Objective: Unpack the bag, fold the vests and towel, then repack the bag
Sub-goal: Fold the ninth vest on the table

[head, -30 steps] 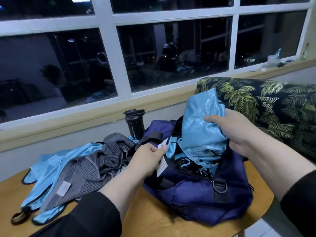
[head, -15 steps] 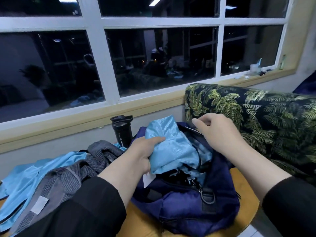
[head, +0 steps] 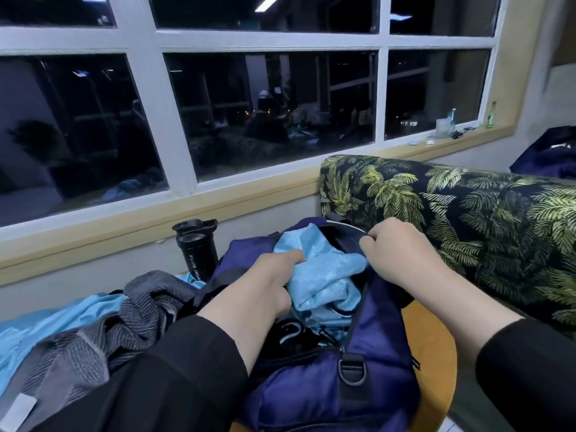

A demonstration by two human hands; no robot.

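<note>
The left hand (head: 265, 285) grips a light-blue vest (head: 324, 275) bunched in the open navy bag (head: 367, 391) on the wooden table (head: 433, 363); the right hand (head: 402, 254) pinches the bag's far rim — fingertips hidden. Behind, a black bottle (head: 196, 251) reads "SPORT BOTTLE".

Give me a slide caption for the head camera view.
Left hand grips a blue vest in the open bag.

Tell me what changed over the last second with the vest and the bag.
The right hand let go of the light blue vest it had held up and now pinches the far rim of the navy bag. The left hand left the bag's white tag and grips the vest, now low in the opening. The grey towel and black bottle stayed put.
</note>
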